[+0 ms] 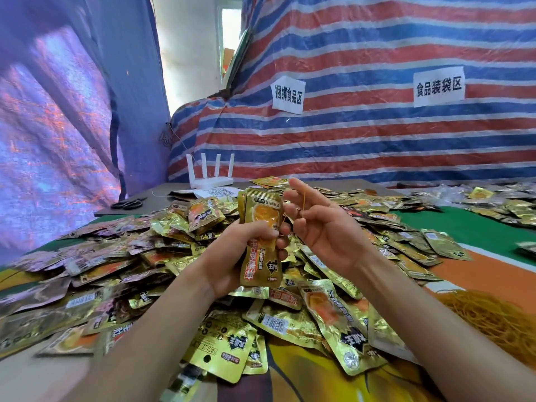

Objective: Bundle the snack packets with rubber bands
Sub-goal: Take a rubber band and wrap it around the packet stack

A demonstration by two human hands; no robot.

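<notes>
A person sat at a worktop (pixel 452 224) covered in green and orange cloth, seen from their own head looking down at two bare forearms. The left hand (pixel 229 256) gripped a small stack (pixel 262 210) of gold foil snack packets, fingers curled round its middle, holding it upright above the worktop at the centre of the view. The top packet faced the viewer and showed an orange picture and dark lettering.

Just to the right of the stack, the right hand (pixel 327 236) was held palm up with its fingers spread wide and fairly straight. A thin yellow rubber band (pixel 303 202) was looped over those fingers and stretched taut between them, close to the stack's right edge; whether it touched the packets could not be told.

Below and around both hands lay a large loose pile (pixel 162 250) of the same gold packets, spreading across the worktop to left and right. At the right edge lay a heap of yellow rubber bands (pixel 487 317). Farther back on the left stood a white router (pixel 211 175) with four upright antennas, and black scissors (pixel 127 203) lay near it. A red, white and blue striped tarp (pixel 348 140) hung behind, bearing two white paper signs (pixel 287 94) with Chinese characters
</notes>
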